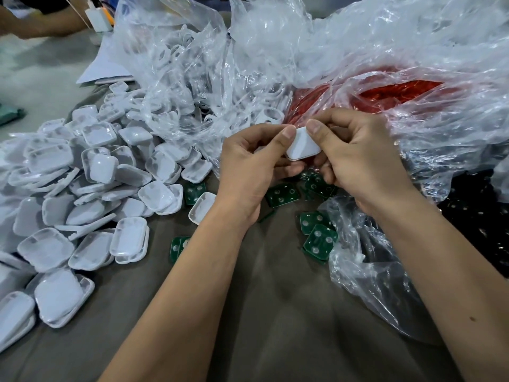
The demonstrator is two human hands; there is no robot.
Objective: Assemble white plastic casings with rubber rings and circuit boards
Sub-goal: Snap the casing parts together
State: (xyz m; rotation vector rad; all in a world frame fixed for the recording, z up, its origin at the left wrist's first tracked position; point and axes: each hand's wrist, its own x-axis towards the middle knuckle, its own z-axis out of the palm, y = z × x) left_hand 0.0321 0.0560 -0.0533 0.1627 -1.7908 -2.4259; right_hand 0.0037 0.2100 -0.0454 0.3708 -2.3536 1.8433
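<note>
A small white plastic casing (pixel 303 146) is held up between both hands at the centre of the view. My left hand (pixel 248 166) pinches its left edge with the thumb on top. My right hand (pixel 358 158) grips its right side, thumb pressed on the upper corner. Whatever is inside the casing is hidden by my fingers. Green circuit boards (pixel 319 238) lie scattered on the table just below my hands. A big heap of white casings (pixel 91 188) covers the left side. Red rubber rings (pixel 391 95) show through a clear bag behind my hands.
Crumpled clear plastic bags (pixel 248 64) pile across the back and right. Another clear bag (pixel 366 260) lies by my right forearm. The brown table (pixel 275 312) is bare between my forearms. Another person's arm (pixel 41 26) and a white charger (pixel 99 17) are at the far left.
</note>
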